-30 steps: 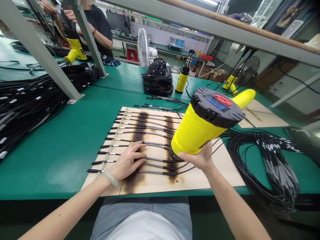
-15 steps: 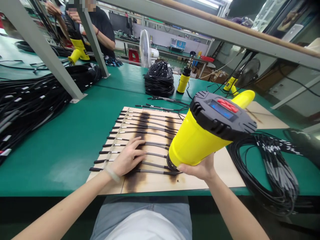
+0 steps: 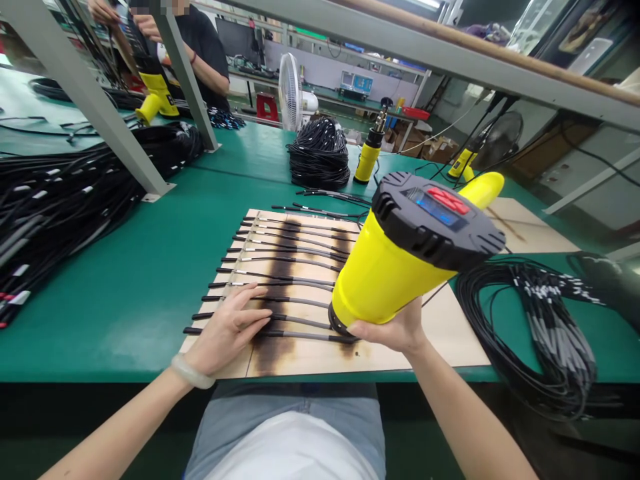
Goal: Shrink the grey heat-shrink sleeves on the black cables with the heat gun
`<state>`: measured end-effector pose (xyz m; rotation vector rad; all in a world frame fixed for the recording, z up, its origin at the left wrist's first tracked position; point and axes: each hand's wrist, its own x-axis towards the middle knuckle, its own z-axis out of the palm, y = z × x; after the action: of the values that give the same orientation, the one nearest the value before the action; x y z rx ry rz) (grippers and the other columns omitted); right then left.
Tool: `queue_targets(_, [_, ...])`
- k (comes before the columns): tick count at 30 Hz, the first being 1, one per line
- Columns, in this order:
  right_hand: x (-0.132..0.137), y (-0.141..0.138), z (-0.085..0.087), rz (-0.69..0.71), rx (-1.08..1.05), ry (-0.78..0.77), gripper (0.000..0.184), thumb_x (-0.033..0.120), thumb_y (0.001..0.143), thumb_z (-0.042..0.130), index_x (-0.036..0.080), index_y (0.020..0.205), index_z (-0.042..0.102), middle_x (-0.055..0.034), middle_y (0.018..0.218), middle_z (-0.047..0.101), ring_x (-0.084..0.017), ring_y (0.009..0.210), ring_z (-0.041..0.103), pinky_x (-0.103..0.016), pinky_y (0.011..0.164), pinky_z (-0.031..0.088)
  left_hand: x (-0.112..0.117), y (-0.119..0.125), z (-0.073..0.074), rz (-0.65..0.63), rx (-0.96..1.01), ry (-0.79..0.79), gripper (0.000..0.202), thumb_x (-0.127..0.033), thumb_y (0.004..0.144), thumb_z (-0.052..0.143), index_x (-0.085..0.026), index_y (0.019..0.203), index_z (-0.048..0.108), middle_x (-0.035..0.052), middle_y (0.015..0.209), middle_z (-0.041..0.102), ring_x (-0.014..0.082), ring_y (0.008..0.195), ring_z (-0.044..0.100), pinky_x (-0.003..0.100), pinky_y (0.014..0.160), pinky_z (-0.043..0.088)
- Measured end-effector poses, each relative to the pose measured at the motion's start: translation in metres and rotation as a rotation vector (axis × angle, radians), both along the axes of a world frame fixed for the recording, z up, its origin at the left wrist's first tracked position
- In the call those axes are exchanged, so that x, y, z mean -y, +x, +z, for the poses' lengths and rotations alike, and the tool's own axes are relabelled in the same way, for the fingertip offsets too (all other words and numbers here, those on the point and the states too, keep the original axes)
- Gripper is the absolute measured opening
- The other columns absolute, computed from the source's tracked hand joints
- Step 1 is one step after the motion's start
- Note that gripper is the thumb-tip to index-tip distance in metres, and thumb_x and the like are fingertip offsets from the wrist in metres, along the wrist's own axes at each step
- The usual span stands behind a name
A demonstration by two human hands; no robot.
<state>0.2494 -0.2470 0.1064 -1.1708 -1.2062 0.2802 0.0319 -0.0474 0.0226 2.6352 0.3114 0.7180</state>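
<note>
My right hand (image 3: 397, 331) is wrapped round the yellow barrel of a heat gun (image 3: 393, 267). The gun's dark end cap, with red buttons and a lit blue display, faces up, and its nozzle end points down at the cables. Several black cables with grey sleeve sections (image 3: 305, 335) lie side by side across a scorched wooden board (image 3: 390, 360). Over their left part rests my left hand (image 3: 230, 330), palm down, fingers stretched out and touching or just above the nearest cables. The gun hides the right part of the cables.
A coil of grey-sleeved cables (image 3: 555, 333) lies right of the board. Behind stand a black cable bundle (image 3: 320, 155) and another heat gun (image 3: 367, 160). More cables (image 3: 65, 193) cover the left side, near a metal post (image 3: 100, 107). A co-worker (image 3: 205, 60) handles another gun.
My left hand has slid left and towards me along the cables. The heat gun in my right hand has shifted slightly left.
</note>
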Motion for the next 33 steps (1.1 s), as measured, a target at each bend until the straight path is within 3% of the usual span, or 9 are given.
queue_targets(4, [0.007,0.006,-0.002,-0.076,0.045,-0.006,0.034,0.027,0.055,0.084,0.026,0.082,0.063,0.0008,0.072,0.07,-0.022,0.064,0.067,-0.033,0.058,0.06,0.002,0.002,-0.001,-0.009,-0.004,0.015,0.022,-0.031,0.088,0.051,-0.025,0.088,0.072,0.0068,0.12,0.058,0.0259,0.122,0.044,0.043,0.099,0.042])
queue_targets(8, [0.009,0.012,-0.006,-0.149,0.03,0.058,0.049,0.025,0.053,0.085,0.024,0.097,0.062,-0.0014,0.084,0.071,-0.024,0.072,0.069,-0.032,0.062,0.061,0.003,0.006,-0.004,-0.016,-0.05,0.05,0.024,-0.033,0.088,0.051,-0.023,0.088,0.072,0.0083,0.122,0.056,0.0273,0.121,0.044,0.044,0.1,0.041])
queue_targets(10, [0.008,0.012,-0.007,-0.122,0.014,0.073,0.052,0.023,0.054,0.085,0.026,0.1,0.061,-0.0001,0.084,0.071,-0.023,0.072,0.069,-0.031,0.062,0.061,0.004,0.011,-0.005,-0.024,-0.082,0.065,0.025,-0.034,0.088,0.051,-0.023,0.088,0.072,0.0089,0.122,0.055,0.0282,0.121,0.042,0.045,0.1,0.04])
queue_targets(14, [0.006,0.012,-0.006,-0.057,0.038,0.085,0.044,0.019,0.056,0.084,0.028,0.094,0.063,0.0031,0.08,0.071,-0.02,0.067,0.069,-0.028,0.059,0.06,0.002,0.026,-0.008,-0.039,-0.134,0.095,0.023,-0.035,0.086,0.053,-0.022,0.084,0.073,0.009,0.121,0.055,0.0293,0.122,0.04,0.047,0.101,0.039])
queue_targets(20, [0.007,0.013,-0.005,-0.1,0.08,0.093,0.034,0.025,0.058,0.083,0.026,0.086,0.065,0.0016,0.074,0.071,-0.021,0.062,0.068,-0.029,0.054,0.06,-0.003,0.038,-0.013,-0.011,-0.124,0.117,0.024,-0.033,0.086,0.054,-0.022,0.077,0.074,0.0087,0.118,0.056,0.0297,0.123,0.039,0.049,0.103,0.036])
queue_targets(25, [0.012,0.013,-0.009,-0.209,0.084,0.064,0.04,0.028,0.055,0.085,0.025,0.089,0.065,-0.0009,0.079,0.072,-0.023,0.069,0.069,-0.032,0.059,0.061,-0.001,0.026,-0.006,-0.004,-0.052,0.112,0.024,-0.036,0.086,0.054,-0.022,0.089,0.072,0.0099,0.12,0.056,0.029,0.12,0.043,0.048,0.101,0.039])
queue_targets(33, [0.011,0.013,-0.007,-0.203,0.082,0.055,0.037,0.03,0.057,0.084,0.024,0.088,0.064,-0.0016,0.078,0.071,-0.024,0.068,0.069,-0.034,0.059,0.06,0.014,-0.013,0.001,0.056,0.083,0.078,0.016,-0.026,0.086,0.054,-0.025,0.09,0.07,0.0068,0.118,0.059,0.0275,0.119,0.048,0.045,0.098,0.044])
